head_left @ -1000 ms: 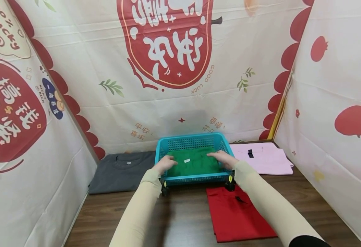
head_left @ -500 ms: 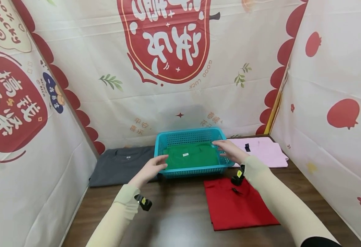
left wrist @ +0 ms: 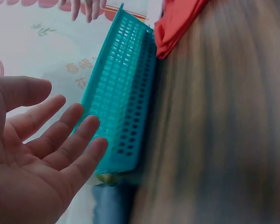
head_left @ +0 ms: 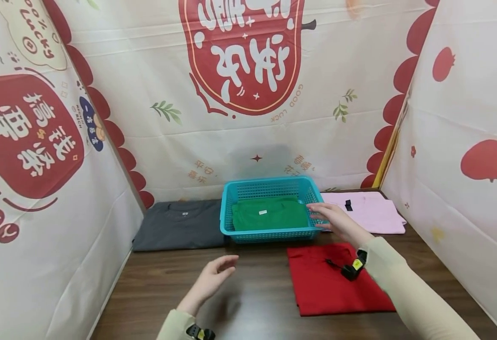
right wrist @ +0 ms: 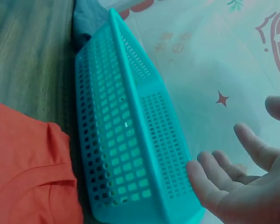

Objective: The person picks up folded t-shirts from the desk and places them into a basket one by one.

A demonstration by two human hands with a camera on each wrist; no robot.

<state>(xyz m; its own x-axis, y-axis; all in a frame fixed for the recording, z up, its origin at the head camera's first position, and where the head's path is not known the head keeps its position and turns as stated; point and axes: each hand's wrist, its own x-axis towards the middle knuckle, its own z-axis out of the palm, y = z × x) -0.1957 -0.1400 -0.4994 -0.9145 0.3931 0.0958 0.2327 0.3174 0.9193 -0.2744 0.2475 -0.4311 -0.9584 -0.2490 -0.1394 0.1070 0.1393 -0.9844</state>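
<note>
A folded green shirt with a small white label lies flat inside a turquoise plastic basket. My left hand hovers above the table in front of the basket, its fingers loosely extended and holding nothing. My right hand is over the basket's right end, fingers spread, and holds nothing. Below the right forearm lies a folded red shirt. The left wrist view shows the left palm apart from the basket wall. In the right wrist view the right fingers appear beside the basket rim.
A folded dark grey shirt lies left of the basket, and a folded pink shirt lies to its right. The wooden table is enclosed by printed cloth walls at the back and both sides.
Both hands have come off the green shirt, which stays in the basket. The left hand has drawn back toward the table's front; the right has lifted and moved slightly right.
</note>
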